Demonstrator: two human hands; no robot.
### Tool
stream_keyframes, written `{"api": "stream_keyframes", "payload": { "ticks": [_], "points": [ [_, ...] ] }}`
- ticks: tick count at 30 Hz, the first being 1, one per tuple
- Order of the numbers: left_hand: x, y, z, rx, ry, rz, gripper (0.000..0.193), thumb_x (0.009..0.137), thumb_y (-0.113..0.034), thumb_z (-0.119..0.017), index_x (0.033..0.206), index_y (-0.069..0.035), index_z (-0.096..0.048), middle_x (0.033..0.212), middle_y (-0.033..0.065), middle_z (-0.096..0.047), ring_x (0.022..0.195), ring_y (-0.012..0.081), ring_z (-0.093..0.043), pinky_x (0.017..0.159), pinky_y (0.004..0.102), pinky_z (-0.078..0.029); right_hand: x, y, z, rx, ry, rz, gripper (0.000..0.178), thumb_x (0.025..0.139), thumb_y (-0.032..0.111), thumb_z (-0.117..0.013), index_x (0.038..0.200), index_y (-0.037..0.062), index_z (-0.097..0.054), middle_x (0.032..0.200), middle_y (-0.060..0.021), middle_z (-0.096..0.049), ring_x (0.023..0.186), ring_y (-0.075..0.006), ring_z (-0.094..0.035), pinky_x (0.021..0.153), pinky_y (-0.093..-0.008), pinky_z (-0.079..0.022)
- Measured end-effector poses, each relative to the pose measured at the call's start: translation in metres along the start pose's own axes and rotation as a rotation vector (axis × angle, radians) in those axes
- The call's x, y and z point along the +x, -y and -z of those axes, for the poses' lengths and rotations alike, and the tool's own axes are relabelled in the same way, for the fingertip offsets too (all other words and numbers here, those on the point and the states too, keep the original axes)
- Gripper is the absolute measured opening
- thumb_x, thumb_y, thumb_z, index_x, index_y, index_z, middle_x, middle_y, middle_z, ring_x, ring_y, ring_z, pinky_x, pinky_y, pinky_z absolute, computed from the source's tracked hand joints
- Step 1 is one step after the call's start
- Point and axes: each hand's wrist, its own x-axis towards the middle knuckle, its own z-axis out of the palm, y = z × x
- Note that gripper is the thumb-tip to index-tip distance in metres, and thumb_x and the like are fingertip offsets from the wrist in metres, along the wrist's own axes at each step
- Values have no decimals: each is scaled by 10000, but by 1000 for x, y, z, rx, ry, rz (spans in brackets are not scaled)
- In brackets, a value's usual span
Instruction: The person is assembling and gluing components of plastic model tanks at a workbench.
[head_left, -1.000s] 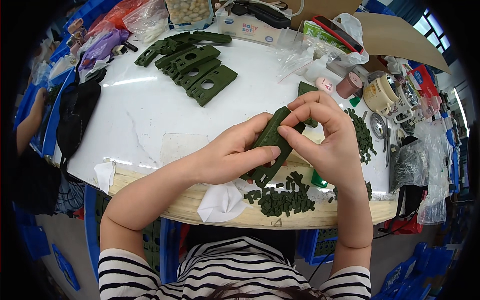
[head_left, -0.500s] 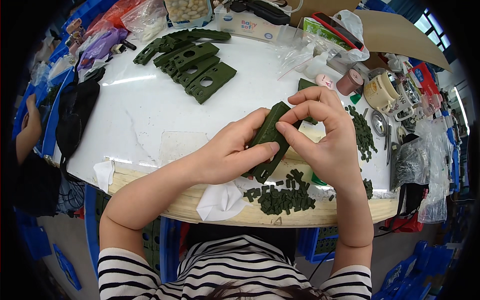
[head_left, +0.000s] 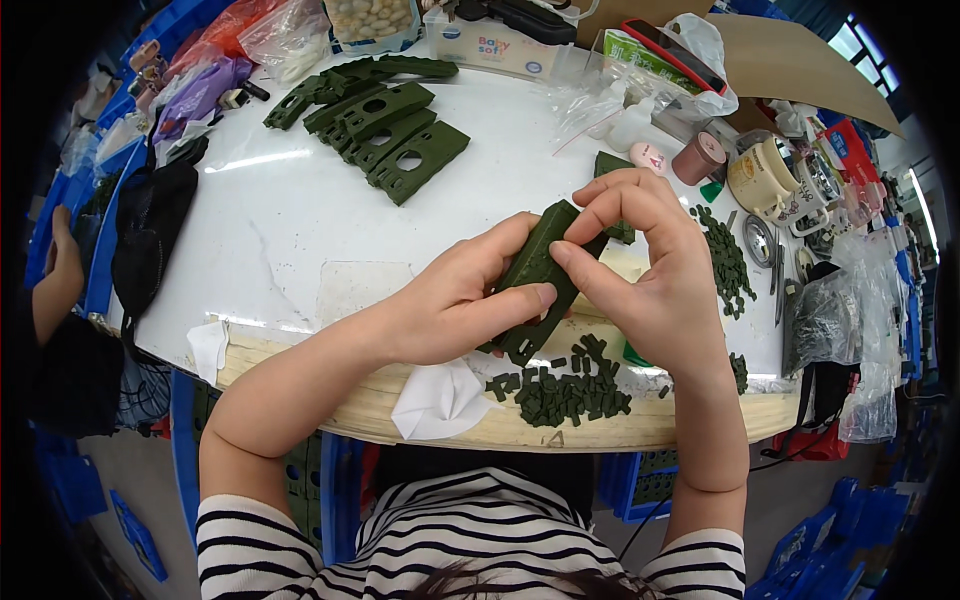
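The left hand (head_left: 455, 305) grasps a green part (head_left: 540, 268), tilted, over the desk (head_left: 270, 240) near its front edge. The right hand's (head_left: 660, 270) thumb and fingertips touch the part's upper end; whether they pinch it, one cannot tell. Small green pieces (head_left: 570, 395) lie heaped at the front edge, beside white paper (head_left: 438, 402). More green panels (head_left: 440, 150) overlap toward the far edge.

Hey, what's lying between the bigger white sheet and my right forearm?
Mostly a loose pile of small dark green pieces; the head view shows it between the white sheet and your right forearm.
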Motion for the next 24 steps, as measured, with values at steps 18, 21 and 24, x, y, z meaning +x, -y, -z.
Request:
{"api": "stream_keyframes", "payload": {
  "ticks": [18,21,24],
  "points": [
    [12,2,30,-55,-377,-150,335,947,-237,-475,1231,-60,-471,1011,151,-675,796,158,-659,525,247,-477,-16,13,-11,-77,503,31,92,737,36,-671,728,-7,-590,671,-127,-606,644,-302,-611,585,-376,-480],
    [14,3,29,-127,-381,-173,290,928,-227,-515,1141,-29,-506,951,135,-685,765,123,-633,552,265,-487,-24,14,-27,-125,644,43,65,744,47,-666,741,8,-614,711,-123,-619,668,-310,-619,621,-385,-487],
    [10,-2,21,-69,-404,-108,354,957,-239,-457,1269,-73,-453,1036,157,-670,852,193,-686,525,241,-483,-26,18,-35,-112,723,14,67,746,57,-667,744,11,-619,741,-124,-623,682,-315,-622,637,-395,-487]
  ]
}}
